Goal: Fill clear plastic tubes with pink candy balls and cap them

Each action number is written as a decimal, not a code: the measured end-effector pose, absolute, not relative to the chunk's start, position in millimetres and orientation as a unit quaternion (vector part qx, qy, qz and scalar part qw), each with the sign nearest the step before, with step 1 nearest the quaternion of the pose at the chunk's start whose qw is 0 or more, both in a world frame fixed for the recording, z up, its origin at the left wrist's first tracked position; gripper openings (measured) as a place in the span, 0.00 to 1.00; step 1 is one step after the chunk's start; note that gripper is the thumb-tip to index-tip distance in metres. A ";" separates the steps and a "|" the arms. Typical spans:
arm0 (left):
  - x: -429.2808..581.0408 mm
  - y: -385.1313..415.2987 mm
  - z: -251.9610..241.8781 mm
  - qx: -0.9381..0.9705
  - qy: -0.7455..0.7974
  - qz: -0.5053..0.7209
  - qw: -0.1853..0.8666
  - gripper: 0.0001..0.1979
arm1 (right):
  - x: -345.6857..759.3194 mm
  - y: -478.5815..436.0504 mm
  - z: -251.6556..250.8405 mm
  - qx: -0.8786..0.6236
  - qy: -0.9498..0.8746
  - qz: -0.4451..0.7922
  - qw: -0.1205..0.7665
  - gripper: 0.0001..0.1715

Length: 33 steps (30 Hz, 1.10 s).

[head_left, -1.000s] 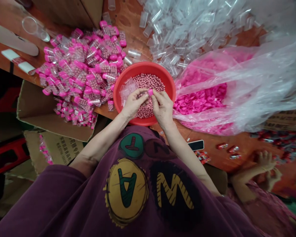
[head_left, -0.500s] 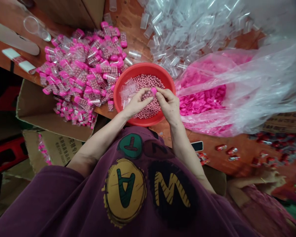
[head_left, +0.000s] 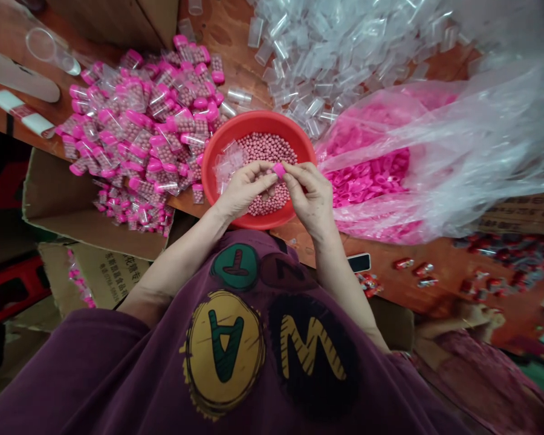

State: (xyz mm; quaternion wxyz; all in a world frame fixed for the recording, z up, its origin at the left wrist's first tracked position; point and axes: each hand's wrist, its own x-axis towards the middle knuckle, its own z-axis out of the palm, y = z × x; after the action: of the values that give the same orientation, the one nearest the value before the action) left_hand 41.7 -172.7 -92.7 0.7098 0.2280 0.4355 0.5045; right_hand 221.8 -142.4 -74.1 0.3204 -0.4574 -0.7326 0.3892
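Over the red basin (head_left: pixel 213 199), my left hand (head_left: pixel 242 192) is closed around a small clear bottle, mostly hidden by the fingers. A bright pink cap (head_left: pixel 278 170) sits at the bottle's end. My right hand (head_left: pixel 312 199) pinches that cap between thumb and fingers. Loose pink candy balls (head_left: pixel 269 145) fill much of the basin below. Several clear plastic pieces (head_left: pixel 229 162) lie along its left side, partly behind my left hand.
Filled, pink-capped bottles (head_left: pixel 140 127) are heaped at left, above an open cardboard box (head_left: pixel 90 220). Empty clear tubes (head_left: pixel 326 54) pile up behind the basin. A plastic bag of pink caps (head_left: pixel 376 175) lies at right, with a phone (head_left: pixel 359 262) nearer. Another person's arm (head_left: pixel 453 323) is at lower right.
Both hands stay together over the basin, with the pink cap turned slightly between them. The whole view has shifted a little, so the surroundings appear farther left.
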 end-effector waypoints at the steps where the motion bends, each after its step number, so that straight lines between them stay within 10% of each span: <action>1: 41.5 -172.6 -90.9 0.236 0.432 0.504 0.709 0.27 | 222.6 -144.1 -73.1 -0.462 -0.726 0.392 0.327 0.19; 19: 55.3 -181.1 -84.6 0.147 0.426 0.479 0.753 0.23 | 221.4 -161.8 -72.3 -0.483 -0.764 0.310 0.295 0.19; 33: 41.8 -191.1 -122.4 0.159 0.452 0.424 0.768 0.23 | 240.0 -167.0 -110.9 -0.495 -0.648 0.490 0.309 0.26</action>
State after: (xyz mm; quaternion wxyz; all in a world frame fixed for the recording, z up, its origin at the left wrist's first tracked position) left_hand 41.8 -191.1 -122.4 0.7684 0.1592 0.4520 0.4242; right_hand 240.0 -167.0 -110.9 0.3092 -0.4949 -0.6478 0.4897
